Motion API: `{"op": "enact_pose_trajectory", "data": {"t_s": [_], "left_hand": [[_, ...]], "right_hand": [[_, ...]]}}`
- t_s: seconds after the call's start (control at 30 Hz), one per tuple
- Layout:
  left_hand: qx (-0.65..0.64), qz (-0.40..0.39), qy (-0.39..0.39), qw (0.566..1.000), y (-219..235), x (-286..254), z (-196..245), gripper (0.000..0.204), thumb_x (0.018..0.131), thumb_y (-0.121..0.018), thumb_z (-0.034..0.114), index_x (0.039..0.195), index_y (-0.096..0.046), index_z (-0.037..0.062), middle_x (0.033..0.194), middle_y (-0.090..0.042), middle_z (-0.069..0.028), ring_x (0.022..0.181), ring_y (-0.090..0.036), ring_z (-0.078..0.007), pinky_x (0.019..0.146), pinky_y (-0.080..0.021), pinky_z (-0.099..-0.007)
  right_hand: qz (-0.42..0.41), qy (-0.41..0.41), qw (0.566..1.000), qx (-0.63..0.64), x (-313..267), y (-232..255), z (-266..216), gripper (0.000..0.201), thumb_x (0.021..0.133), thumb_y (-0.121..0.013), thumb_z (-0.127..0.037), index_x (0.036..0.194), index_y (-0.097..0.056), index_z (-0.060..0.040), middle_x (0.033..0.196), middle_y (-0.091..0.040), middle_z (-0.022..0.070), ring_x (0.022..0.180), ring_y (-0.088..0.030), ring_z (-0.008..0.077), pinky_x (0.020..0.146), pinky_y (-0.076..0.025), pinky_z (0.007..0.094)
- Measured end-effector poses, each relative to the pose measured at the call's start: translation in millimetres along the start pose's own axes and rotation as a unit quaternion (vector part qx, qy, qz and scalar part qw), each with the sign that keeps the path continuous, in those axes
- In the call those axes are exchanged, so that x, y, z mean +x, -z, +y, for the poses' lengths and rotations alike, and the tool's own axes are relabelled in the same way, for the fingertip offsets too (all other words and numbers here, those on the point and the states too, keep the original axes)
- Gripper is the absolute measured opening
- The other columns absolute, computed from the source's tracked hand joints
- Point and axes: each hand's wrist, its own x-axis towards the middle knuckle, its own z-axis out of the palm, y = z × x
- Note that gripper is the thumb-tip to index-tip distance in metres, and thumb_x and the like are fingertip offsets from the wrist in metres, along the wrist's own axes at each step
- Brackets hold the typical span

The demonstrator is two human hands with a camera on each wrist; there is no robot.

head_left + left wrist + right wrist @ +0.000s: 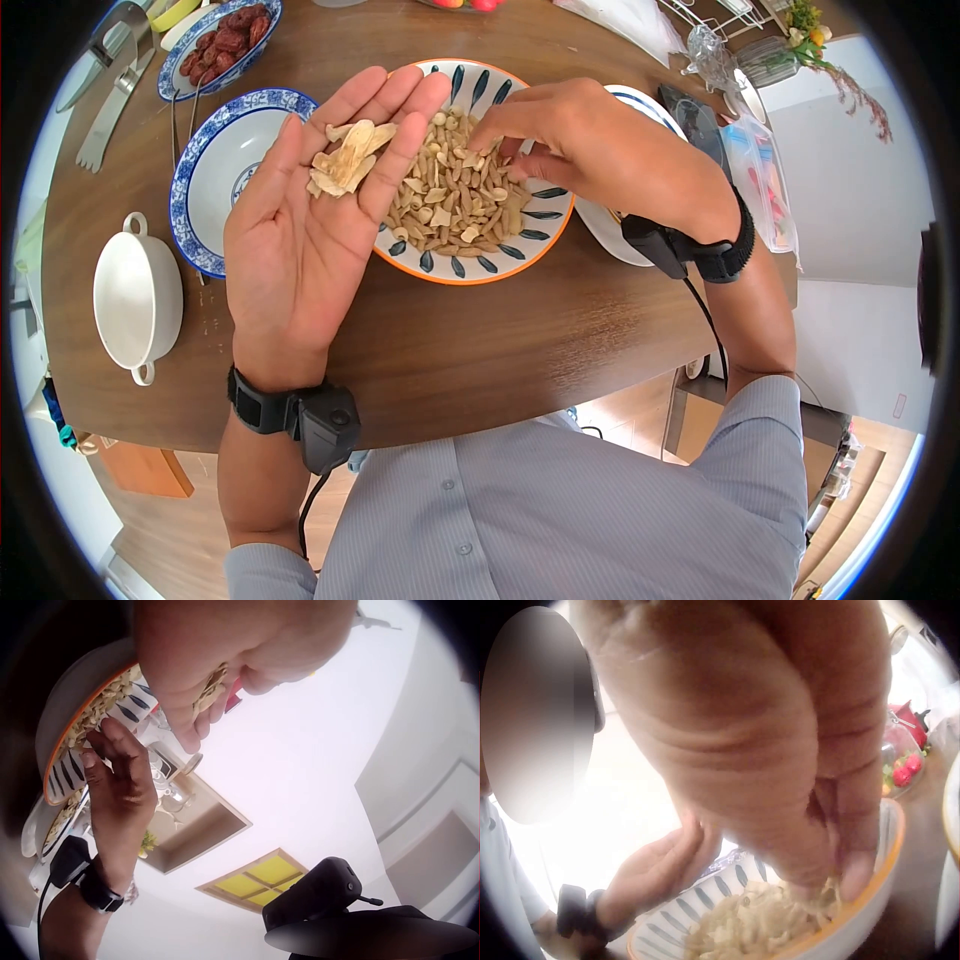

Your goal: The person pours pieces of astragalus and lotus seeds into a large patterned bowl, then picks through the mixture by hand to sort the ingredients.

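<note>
Striped shirt cloth (590,520) lies nearest, and beyond it the left hand (310,240) is palm up, fingers extended, bearing a small pile of dried slices (347,162). Farther out, the right hand (600,140) pinches narrowly at pale dried pieces (450,205) inside the orange-rimmed bowl (455,282), seemingly sorting through them by hand. Next, judging from this, a light lift clear of neighbouring pieces is called for, with the left palm level.

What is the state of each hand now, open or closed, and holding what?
Left hand: open, palm up, dried pieces lying on it.
Right hand: fingers bent in the bowl; grip cannot be told.
</note>
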Motion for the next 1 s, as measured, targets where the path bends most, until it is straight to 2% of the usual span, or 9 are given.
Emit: {"op": "enact_pose_trajectory", "data": {"t_s": [0.07,0.13,0.27,0.33,0.37,0.43,0.87,0.93,1.0], "left_hand": [[-0.004,0.001,0.001,1.0,0,0,0,0.052,0.114,-0.027,0.015,0.153,-0.02,-0.0181,0.164,-0.019,-0.0341,0.157,-0.013,-0.0443,0.132,-0.02,-0.0502],[0.004,0.001,-0.001,1.0,0,0,0,0.052,0.114,-0.026,0.015,0.153,-0.02,-0.018,0.164,-0.019,-0.0341,0.157,-0.013,-0.0443,0.132,-0.02,-0.0502],[-0.005,0.005,0.001,1.0,0,0,-1,0.052,0.114,-0.026,0.015,0.153,-0.02,-0.0179,0.164,-0.019,-0.0341,0.157,-0.013,-0.0444,0.132,-0.02,-0.0502],[-0.001,0.002,0.001,1.0,0,0,-1,0.052,0.114,-0.026,0.016,0.153,-0.02,-0.018,0.164,-0.019,-0.0341,0.157,-0.013,-0.0442,0.132,-0.02,-0.05],[0.0,0.002,0.002,1.0,0,0,-1,0.052,0.114,-0.026,0.016,0.153,-0.02,-0.018,0.164,-0.019,-0.0341,0.157,-0.013,-0.0442,0.132,-0.02,-0.05],[-0.002,0.001,0.001,1.0,0,0,0,0.052,0.114,-0.026,0.016,0.153,-0.02,-0.018,0.164,-0.018,-0.0341,0.157,-0.012,-0.0438,0.132,-0.02,-0.0498],[-0.001,0.007,0.002,1.0,-2,0,-1,0.052,0.114,-0.027,0.015,0.154,-0.02,-0.0178,0.165,-0.018,-0.0341,0.157,-0.012,-0.0435,0.132,-0.02,-0.049],[0.0,0.011,0.004,1.0,-2,0,-2,0.053,0.114,-0.027,0.016,0.154,-0.02,-0.0176,0.164,-0.019,-0.0342,0.157,-0.012,-0.0431,0.132,-0.02,-0.0489],[0.005,0.012,0.003,1.0,-2,0,-2,0.053,0.114,-0.027,0.017,0.154,-0.02,-0.0176,0.164,-0.019,-0.0343,0.157,-0.012,-0.043,0.132,-0.02,-0.0488]], "right_hand": [[-0.026,-0.031,0.999,0.027,-3,-2,-5,0.034,0.081,-0.077,-0.001,0.113,-0.068,0.0009,0.102,-0.07,0.0228,0.099,-0.068,0.0421,0.087,-0.054,0.0464],[-0.029,0.027,0.998,-0.046,-9,-9,-9,0.034,0.082,-0.077,-0.004,0.114,-0.067,0.0003,0.105,-0.068,0.0201,0.101,-0.068,0.0402,0.087,-0.054,0.0456],[-0.006,0.043,0.996,-0.074,-7,-19,-13,0.035,0.081,-0.077,-0.004,0.114,-0.067,-0.0017,0.106,-0.066,0.0178,0.102,-0.068,0.0382,0.087,-0.055,0.0447],[-0.024,0.003,0.993,-0.114,-5,-22,-10,0.042,0.079,-0.074,0.005,0.119,-0.065,-0.0025,0.124,-0.064,0.0172,0.104,-0.067,0.0392,0.088,-0.056,0.0436],[-0.024,0.003,0.993,-0.115,-5,-22,-9,0.042,0.079,-0.074,0.005,0.119,-0.065,-0.0025,0.124,-0.064,0.0172,0.104,-0.067,0.0392,0.088,-0.056,0.0436],[-0.003,0.01,0.998,-0.058,-3,-20,-5,0.035,0.077,-0.074,0.005,0.112,-0.067,-0.0014,0.105,-0.065,0.0181,0.099,-0.069,0.0384,0.086,-0.056,0.0443],[0.028,0.015,0.999,0.019,5,-10,7,0.038,0.081,-0.07,0.008,0.118,-0.069,-0.0033,0.108,-0.072,0.0207,0.101,-0.069,0.0404,0.088,-0.056,0.0451],[0.02,-0.055,0.998,0.031,5,-5,5,0.033,0.085,-0.07,0.004,0.117,-0.069,-0.0032,0.104,-0.072,0.0201,0.096,-0.07,0.0391,0.084,-0.056,0.0435],[0.024,-0.067,0.997,0.043,4,-3,7,0.031,0.086,-0.07,0.003,0.116,-0.069,-0.0038,0.102,-0.072,0.0202,0.094,-0.07,0.0386,0.083,-0.056,0.043]]}}
